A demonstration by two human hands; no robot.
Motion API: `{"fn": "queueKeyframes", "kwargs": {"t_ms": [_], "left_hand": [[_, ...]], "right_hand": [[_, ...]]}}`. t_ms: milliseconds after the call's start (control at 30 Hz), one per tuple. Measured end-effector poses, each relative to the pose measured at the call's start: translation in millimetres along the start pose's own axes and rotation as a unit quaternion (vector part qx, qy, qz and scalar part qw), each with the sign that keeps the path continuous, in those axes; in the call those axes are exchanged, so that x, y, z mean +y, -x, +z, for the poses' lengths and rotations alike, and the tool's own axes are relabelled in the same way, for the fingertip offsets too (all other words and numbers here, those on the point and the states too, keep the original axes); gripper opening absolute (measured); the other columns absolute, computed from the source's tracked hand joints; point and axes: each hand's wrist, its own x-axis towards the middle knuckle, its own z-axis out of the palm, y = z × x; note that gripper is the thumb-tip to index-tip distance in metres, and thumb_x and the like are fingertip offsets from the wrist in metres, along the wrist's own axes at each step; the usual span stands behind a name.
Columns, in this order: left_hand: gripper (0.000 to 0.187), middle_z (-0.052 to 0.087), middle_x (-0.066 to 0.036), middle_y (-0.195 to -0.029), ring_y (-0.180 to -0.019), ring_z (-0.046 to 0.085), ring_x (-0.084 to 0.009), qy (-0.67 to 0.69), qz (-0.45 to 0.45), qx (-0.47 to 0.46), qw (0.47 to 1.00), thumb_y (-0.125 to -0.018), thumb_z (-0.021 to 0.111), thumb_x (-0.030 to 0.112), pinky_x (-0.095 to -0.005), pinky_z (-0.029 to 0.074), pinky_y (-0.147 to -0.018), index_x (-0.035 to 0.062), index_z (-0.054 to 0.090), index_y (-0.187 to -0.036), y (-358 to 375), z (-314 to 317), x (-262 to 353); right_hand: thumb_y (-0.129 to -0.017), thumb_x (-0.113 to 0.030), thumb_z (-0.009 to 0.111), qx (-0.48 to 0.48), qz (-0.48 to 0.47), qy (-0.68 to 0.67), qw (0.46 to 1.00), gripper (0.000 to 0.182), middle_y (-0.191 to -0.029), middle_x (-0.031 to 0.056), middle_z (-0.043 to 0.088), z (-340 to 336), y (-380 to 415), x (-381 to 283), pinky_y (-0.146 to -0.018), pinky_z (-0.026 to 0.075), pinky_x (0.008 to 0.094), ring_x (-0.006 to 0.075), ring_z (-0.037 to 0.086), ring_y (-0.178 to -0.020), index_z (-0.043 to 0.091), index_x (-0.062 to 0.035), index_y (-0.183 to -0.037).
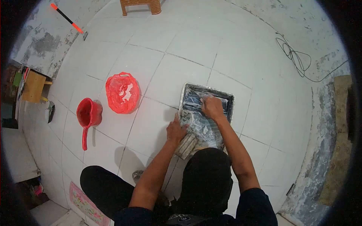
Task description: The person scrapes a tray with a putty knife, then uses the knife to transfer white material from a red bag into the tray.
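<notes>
A black paint tray (231, 94), smeared with white paint, lies on the tiled floor in front of me. My left hand (176, 130) grips its left edge, with the index finger stretched along the rim. Inside the tray, my right hand (213, 108) is closed and pressed down over the dark far part. Whatever it holds, if anything, is hidden by the fingers. Wet whitish smears cover the tray's ribbed slope. A pale, stained block (186, 146) sits by the near left corner, just below my left hand.
Left of the tray are a red plastic basin (113, 94) and a red dipper (89, 113). A scraper with an orange-black handle (67, 19) leans against the wall. A brown stool (141, 4) stands far ahead; a black cable (298, 62) lies right. My knees flank the near side.
</notes>
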Motion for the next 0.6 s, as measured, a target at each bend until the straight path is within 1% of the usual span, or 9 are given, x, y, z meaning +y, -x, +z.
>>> {"fn": "queueKeyframes", "kwargs": {"t_ms": [67, 100, 167, 267, 300, 400, 467, 533, 600], "left_hand": [[0.088, 0.065, -0.03, -0.11, -0.104, 0.064, -0.0447, 0.008, 0.006, -0.006, 1.0, -0.085, 0.076, 0.042, -0.0525, 0.049, -0.093, 0.0026, 0.034, -0.152, -1, 5, -6], [0.088, 0.065, -0.03, -0.11, -0.104, 0.064, -0.0448, -0.009, 0.011, 0.009, 1.0, -0.086, 0.075, 0.043, -0.0525, 0.05, -0.092, 0.0026, 0.034, -0.153, -1, 9, -9], [0.088, 0.065, -0.031, -0.11, -0.103, 0.064, -0.0449, -0.024, 0.018, 0.024, 0.999, -0.087, 0.074, 0.044, -0.0525, 0.05, -0.091, 0.0025, 0.033, -0.153, 0, 10, -8], [0.088, 0.065, -0.031, -0.108, -0.101, 0.064, -0.0448, -0.022, 0.031, 0.028, 0.999, -0.087, 0.073, 0.044, -0.0521, 0.05, -0.09, 0.0018, 0.033, -0.153, 3, 7, -5], [0.089, 0.065, -0.031, -0.108, -0.101, 0.064, -0.0446, -0.034, 0.023, 0.024, 0.999, -0.087, 0.073, 0.044, -0.0519, 0.05, -0.09, 0.002, 0.032, -0.153, 3, 8, -6], [0.089, 0.065, -0.031, -0.108, -0.102, 0.064, -0.0443, -0.033, 0.021, 0.021, 0.999, -0.087, 0.073, 0.044, -0.0517, 0.05, -0.09, 0.0025, 0.032, -0.154, 0, 8, -9], [0.089, 0.065, -0.031, -0.108, -0.102, 0.064, -0.0442, -0.019, 0.027, 0.018, 0.999, -0.087, 0.073, 0.044, -0.0516, 0.05, -0.09, 0.0028, 0.032, -0.154, -1, 11, -10], [0.088, 0.065, -0.032, -0.11, -0.103, 0.064, -0.0447, -0.036, -0.002, 0.001, 0.999, -0.087, 0.073, 0.044, -0.0515, 0.05, -0.091, 0.002, 0.032, -0.153, 0, 6, -5], [0.088, 0.065, -0.032, -0.11, -0.103, 0.064, -0.0449, -0.036, -0.001, -0.002, 0.999, -0.087, 0.073, 0.044, -0.0516, 0.05, -0.091, 0.0009, 0.033, -0.153, 0, 3, -3]], "right_hand": [[-0.088, -0.02, 0.063, 0.079, -0.002, -0.062, 0.995, 0.022, -0.093, 0.0203, 0.069, -20, 23, -2, -0.073, 0.054, 0.0504, 0.0405, 0.068, -0.084, 0.072, -0.0063, -0.104], [-0.088, -0.02, 0.063, 0.079, -0.001, -0.061, 0.995, 0.022, -0.093, 0.0203, 0.069, -27, 33, 0, -0.073, 0.054, 0.0504, 0.0405, 0.068, -0.084, 0.072, -0.0063, -0.104], [-0.094, -0.021, 0.06, 0.094, 0.045, -0.061, 0.993, 0.025, -0.098, 0.0197, 0.069, -39, 45, 8, -0.072, 0.054, 0.0491, 0.039, 0.068, -0.085, 0.071, -0.0077, -0.112], [-0.095, -0.02, 0.059, 0.141, 0.06, -0.082, 0.985, 0.025, -0.098, 0.0192, 0.069, -41, 46, 20, -0.072, 0.054, 0.0489, 0.0378, 0.068, -0.086, 0.071, -0.0089, -0.113], [-0.095, -0.02, 0.059, 0.141, 0.061, -0.082, 0.985, 0.025, -0.098, 0.0192, 0.069, -42, 44, 20, -0.072, 0.054, 0.0489, 0.0378, 0.068, -0.086, 0.071, -0.0089, -0.113], [-0.095, -0.02, 0.059, 0.141, 0.051, -0.067, 0.986, 0.025, -0.094, 0.0184, 0.069, -39, 32, 22, -0.072, 0.054, 0.0492, 0.0382, 0.068, -0.083, 0.072, -0.0075, -0.111], [-0.095, -0.021, 0.059, 0.147, 0.018, -0.081, 0.986, 0.023, -0.089, 0.0186, 0.069, -29, 24, 22, -0.072, 0.054, 0.0501, 0.039, 0.068, -0.081, 0.073, -0.0061, -0.106], [-0.095, -0.021, 0.059, 0.142, 0.028, -0.078, 0.986, 0.022, -0.089, 0.0193, 0.069, -20, 14, 15, -0.072, 0.054, 0.0508, 0.0392, 0.068, -0.081, 0.073, -0.0056, -0.103], [-0.095, -0.021, 0.059, 0.137, 0.035, -0.079, 0.987, 0.022, -0.089, 0.02, 0.069, -14, 2, 3, -0.072, 0.054, 0.0516, 0.0395, 0.068, -0.082, 0.073, -0.0052, -0.099]]}}
